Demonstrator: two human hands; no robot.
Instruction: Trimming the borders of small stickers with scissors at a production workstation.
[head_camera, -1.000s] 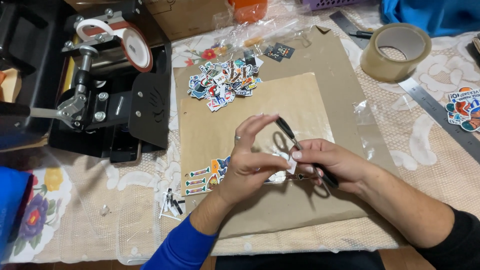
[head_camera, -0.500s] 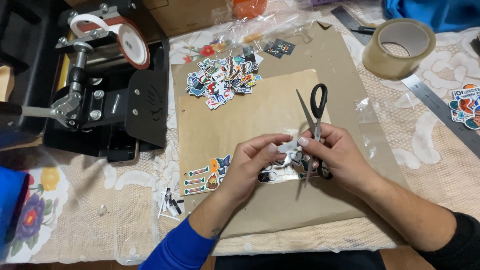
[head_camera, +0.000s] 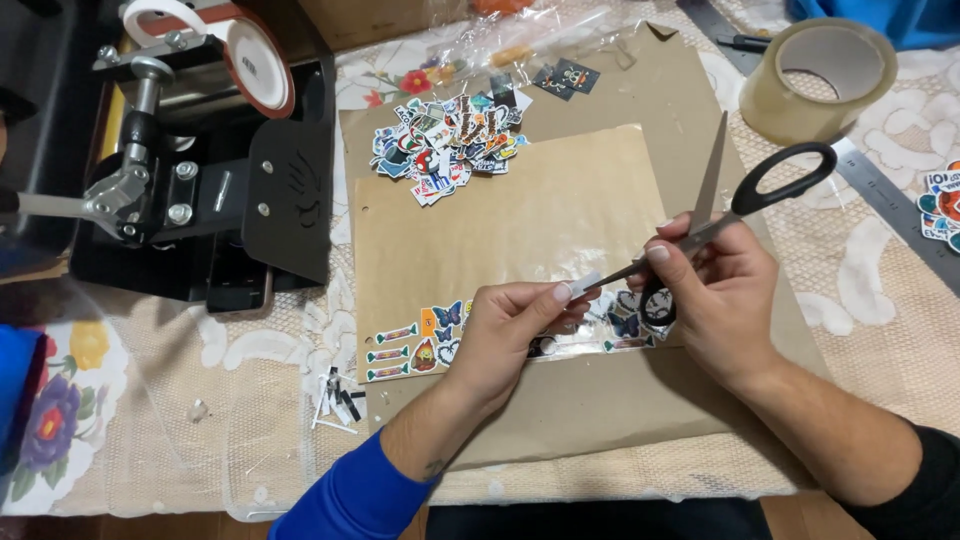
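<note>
Left hand (head_camera: 508, 325) fingers pinch white strip (head_camera: 583, 284)

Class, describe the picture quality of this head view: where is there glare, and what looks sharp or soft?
Head view: soft glare on the clear film over the brown paper; scissors, left hand and right hand sharp; sticker pile crisp; lighting even, shadows faint.
</note>
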